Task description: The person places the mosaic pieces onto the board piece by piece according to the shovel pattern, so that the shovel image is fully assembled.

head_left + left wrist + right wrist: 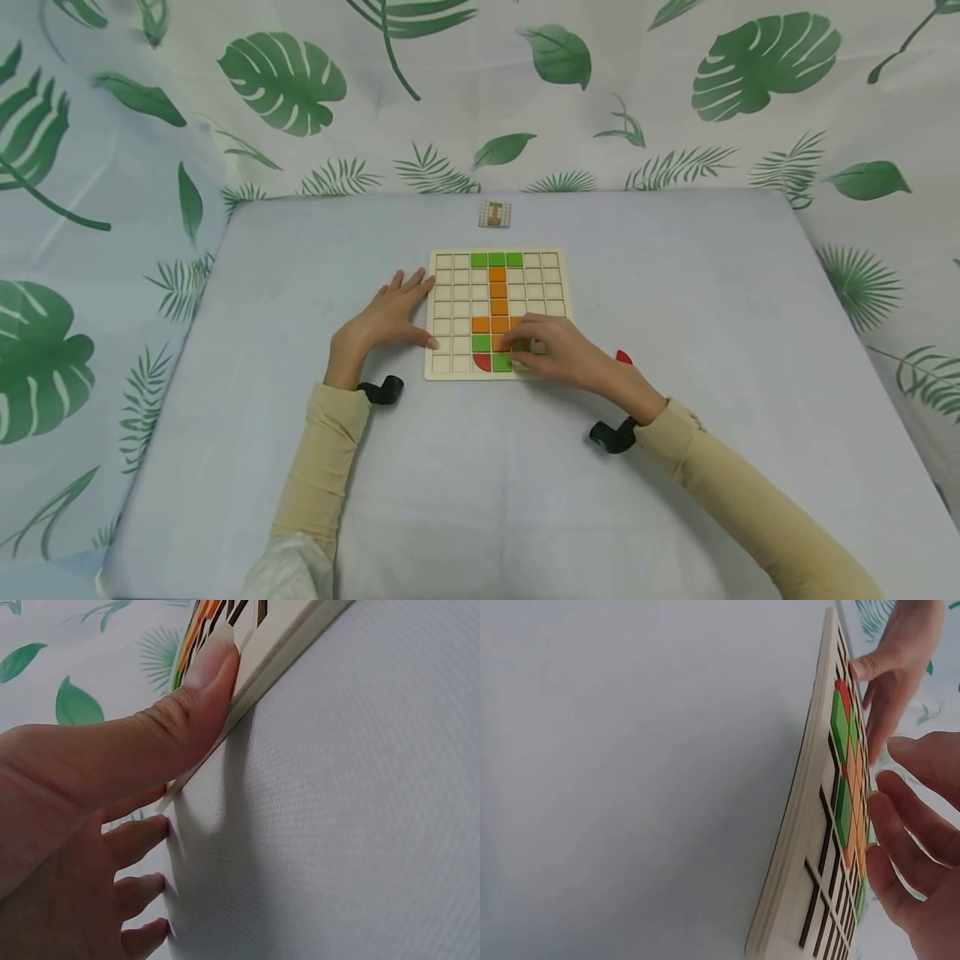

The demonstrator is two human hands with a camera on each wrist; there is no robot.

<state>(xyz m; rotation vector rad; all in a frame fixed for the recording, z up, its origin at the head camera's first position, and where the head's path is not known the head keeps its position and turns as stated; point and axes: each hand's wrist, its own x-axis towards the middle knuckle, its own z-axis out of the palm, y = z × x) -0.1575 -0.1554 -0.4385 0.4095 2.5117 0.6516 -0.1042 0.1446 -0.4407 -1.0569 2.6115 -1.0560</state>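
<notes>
A cream grid board (540,287) lies on the table with coloured pieces in its cells. Green squares (497,260) line its top row, orange squares (498,290) run down the middle, and a red rounded piece (482,362) sits near the bottom beside a green square (501,363). My left hand (386,317) rests at the board's left edge, its thumb on the rim and fingers spread. Over the lower right part hovers my right hand (555,348), fingertips close to a green square (843,806). Its thumb and fingers stand apart, with no piece visible between them. It hides some cells.
A small card (495,214) with a grid picture lies behind the board. Another red piece (624,357) shows partly behind my right forearm. Black wrist cameras (613,436) hang below both wrists. Leaf-printed cloth (555,54) surrounds the pale table (450,492).
</notes>
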